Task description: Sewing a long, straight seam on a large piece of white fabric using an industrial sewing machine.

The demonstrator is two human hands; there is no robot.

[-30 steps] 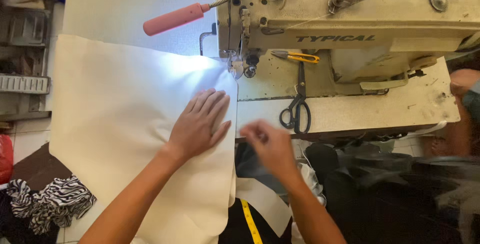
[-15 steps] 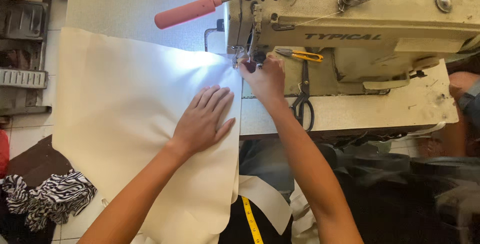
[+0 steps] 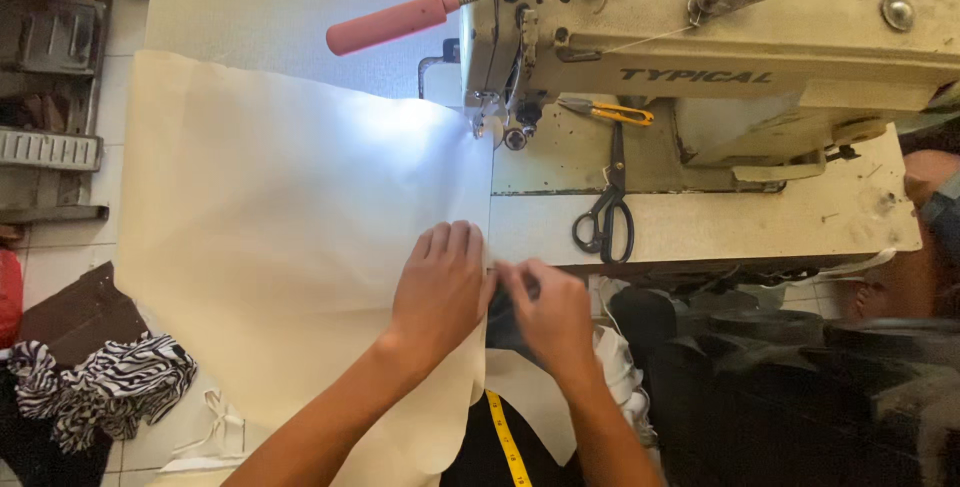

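A large sheet of cream fabric (image 3: 280, 207) lies across the table, its right edge running under the needle area (image 3: 497, 129) of a beige sewing machine (image 3: 720, 47). My left hand (image 3: 440, 292) rests flat on the fabric near its right edge, fingers together. Right beside it, my right hand (image 3: 550, 312) pinches the fabric's edge at the table's front, with fingers curled. A yellow measuring tape (image 3: 507, 439) hangs below my hands.
Black scissors (image 3: 605, 212) and small yellow-handled snips (image 3: 610, 112) lie on the machine bed. A pink-handled lamp (image 3: 390, 24) lights the fabric. Zebra-print cloth (image 3: 110, 382) lies on the floor at left. Dark fabric piles (image 3: 780, 367) sit at lower right.
My right hand has come back from the needle area to the fabric's edge beside my left hand. My left hand has slid toward me along the edge.
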